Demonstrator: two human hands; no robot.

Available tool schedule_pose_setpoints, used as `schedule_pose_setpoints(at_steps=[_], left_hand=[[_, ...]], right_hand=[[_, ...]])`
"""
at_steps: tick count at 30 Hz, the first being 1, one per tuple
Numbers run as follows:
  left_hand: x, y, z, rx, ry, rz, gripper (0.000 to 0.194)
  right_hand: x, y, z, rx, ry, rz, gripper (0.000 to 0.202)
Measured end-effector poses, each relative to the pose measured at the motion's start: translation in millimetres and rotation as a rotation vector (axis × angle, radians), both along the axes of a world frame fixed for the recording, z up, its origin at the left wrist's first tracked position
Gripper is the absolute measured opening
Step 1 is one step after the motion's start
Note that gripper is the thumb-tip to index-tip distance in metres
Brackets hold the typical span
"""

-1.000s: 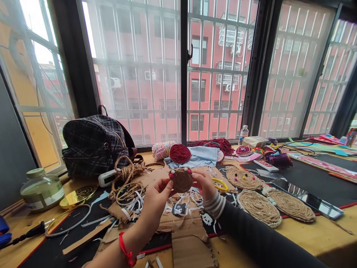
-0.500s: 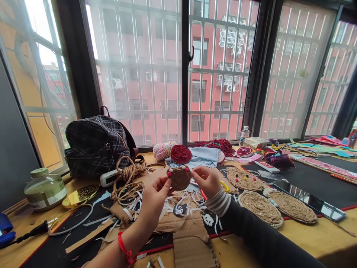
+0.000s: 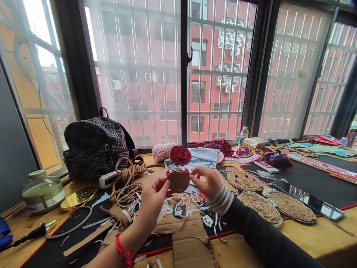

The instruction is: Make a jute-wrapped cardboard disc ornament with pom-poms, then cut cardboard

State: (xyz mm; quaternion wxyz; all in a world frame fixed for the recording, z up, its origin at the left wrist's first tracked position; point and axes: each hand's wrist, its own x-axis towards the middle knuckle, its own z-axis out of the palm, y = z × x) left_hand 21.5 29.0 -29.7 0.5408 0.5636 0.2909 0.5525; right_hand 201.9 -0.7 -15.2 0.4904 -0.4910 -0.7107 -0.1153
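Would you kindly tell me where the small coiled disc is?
In the head view, the small coiled disc is below centre, between the left hand and right hand, with the red yarn ball beyond.

The bare left hand (image 3: 155, 188) is raised with its thumb and curled fingers drawn together in a pinch, pointing toward the other hand. Behind its wrist, a bare forearm (image 3: 136, 227) slants down and back, wearing a bracelet of knotted red cord (image 3: 120, 246). Opposite, just apart and level with it, the bare right hand (image 3: 209, 183) bends inward, thumb and index finger pinching. A grey-and-white striped knit cuff (image 3: 221, 201) hugs its wrist; behind that, a long black sleeve (image 3: 259, 229) covers the forearm.
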Motion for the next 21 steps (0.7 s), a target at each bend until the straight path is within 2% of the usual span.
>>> schedule_pose_setpoints(at_steps=[6,13,21], left_hand=[[-2.2,5.4,-1.3,0.002,-0.008,0.013,0.038],[-1.7,4.3,-0.2,-0.018,0.04,0.016,0.036],[-2.1,4.6,0.8,-0.066,0.028,0.013,0.037]], right_hand=[[2.9,2.6,-0.9,-0.044,0.002,0.016,0.013],[1.9,0.1,1.5,-0.023,0.064,0.009,0.012],[5.8,6.5,-5.0,-0.034,-0.072,0.105,0.013]])
